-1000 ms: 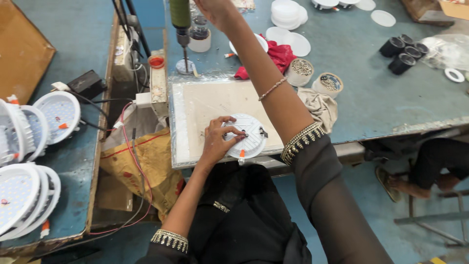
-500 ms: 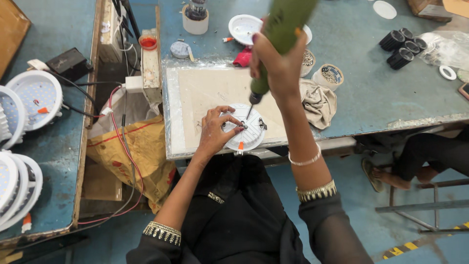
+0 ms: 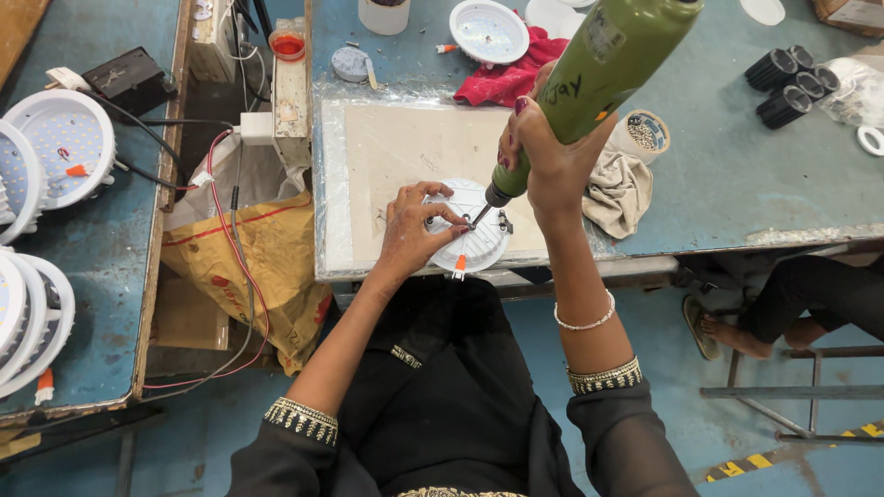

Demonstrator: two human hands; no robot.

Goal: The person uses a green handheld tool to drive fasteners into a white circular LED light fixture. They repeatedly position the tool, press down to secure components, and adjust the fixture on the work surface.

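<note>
At the front edge of a blue-painted metal workbench [image 3: 737, 175], on its pale plastic-wrapped board [image 3: 405, 156], the right hand [image 3: 551, 156] wraps tight around a green cylindrical power screwdriver [image 3: 603, 69], tip down on a round white ribbed downlight housing [image 3: 477, 241]. The left hand [image 3: 412, 232] pins the housing flat. A slipped bit could gouge those nearby fingers [image 3: 442, 213].

**Round lamp under the screwdriver tip**

A round white ribbed lamp housing [image 3: 474, 241] lies flat near the front edge of a pale board, with small metal clips at its sides and an orange-tipped lead hanging at its front rim. A thick olive-green electric screwdriver [image 3: 603, 69] stands tilted above it, its dark chuck and thin bit pointing down-left onto the housing's centre.
</note>
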